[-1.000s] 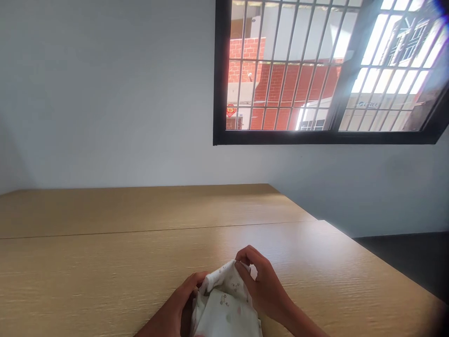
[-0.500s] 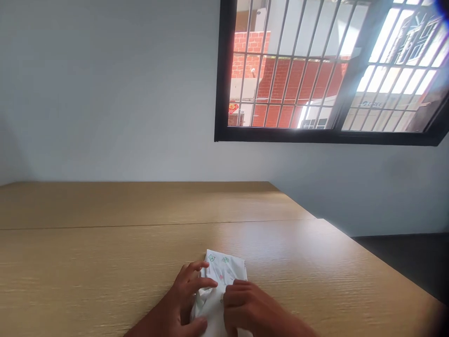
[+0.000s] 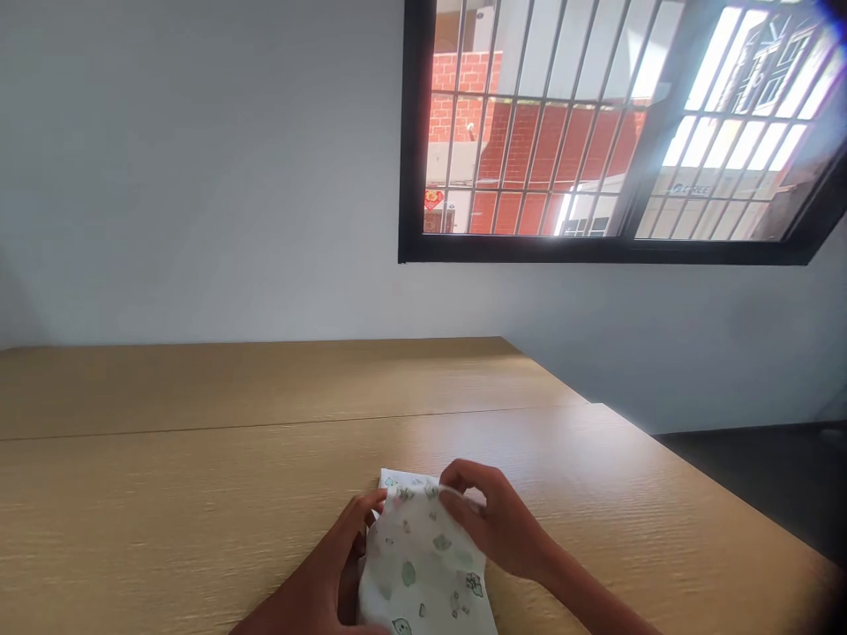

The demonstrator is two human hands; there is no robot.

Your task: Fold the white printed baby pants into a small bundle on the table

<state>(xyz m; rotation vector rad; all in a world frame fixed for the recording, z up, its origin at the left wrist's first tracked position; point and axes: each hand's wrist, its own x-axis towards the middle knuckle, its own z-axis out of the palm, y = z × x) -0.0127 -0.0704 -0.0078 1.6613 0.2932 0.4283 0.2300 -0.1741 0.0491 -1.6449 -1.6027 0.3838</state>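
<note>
A folded white cloth (image 3: 423,556) with small green and pinkish printed pictures lies at the bottom middle of the head view. Its upper layer is raised and slightly blurred, and a second white layer shows behind its top edge. My right hand (image 3: 496,520) pinches the top right edge of that layer between thumb and fingers. Along the left side, my left hand (image 3: 331,564) has its bent fingers at the cloth's upper left edge, with the fingertips partly hidden by it. The left thumb rests low, near the frame's bottom.
The cloth lies on a light wooden table (image 3: 198,520) with a seam (image 3: 251,426) running across it. Its right edge slants down past a dark floor (image 3: 741,467). A pale wall (image 3: 198,176) and a barred, black-framed window (image 3: 529,249) stand behind.
My right hand has moved up and to the right, bringing a layer of the cloth up over the top portion. More printed pictures now show. My left hand stays at the left side.
</note>
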